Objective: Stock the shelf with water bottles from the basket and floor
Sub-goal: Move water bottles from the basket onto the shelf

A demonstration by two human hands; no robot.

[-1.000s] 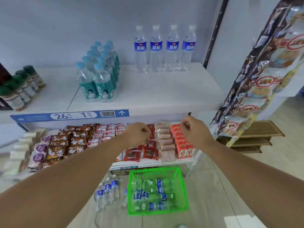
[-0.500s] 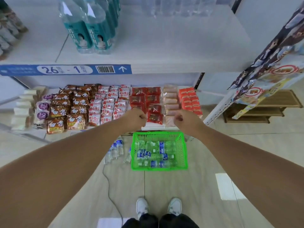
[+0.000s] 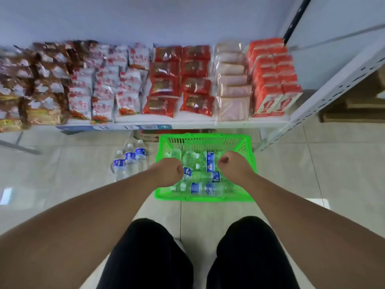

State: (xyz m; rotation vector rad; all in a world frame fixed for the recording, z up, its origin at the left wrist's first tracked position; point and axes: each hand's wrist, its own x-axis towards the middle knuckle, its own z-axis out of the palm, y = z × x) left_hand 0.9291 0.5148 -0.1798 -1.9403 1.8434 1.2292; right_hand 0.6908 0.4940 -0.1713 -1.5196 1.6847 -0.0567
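A green plastic basket [image 3: 249,147] stands on the floor in front of the low shelf, with several clear water bottles [image 3: 205,188] with blue labels lying inside. Three more bottles [image 3: 130,161] stand upright on the floor just left of it. My left hand [image 3: 169,171] hovers over the basket's left edge, fingers curled into a fist, holding nothing. My right hand [image 3: 233,165] is over the basket's right half, also curled and holding nothing. Whether either hand touches a bottle cannot be told.
The low shelf [image 3: 187,120] behind the basket is packed with snack packets and red cartons [image 3: 273,80]. A white perforated shelf post [image 3: 333,86] slants at the right. My knees in black trousers [image 3: 150,255] fill the bottom. Tiled floor [image 3: 62,174] lies to the left.
My view has tilted down from the upper shelf to the floor as I crouch. Both fists have dropped from shelf height to just over the basket.
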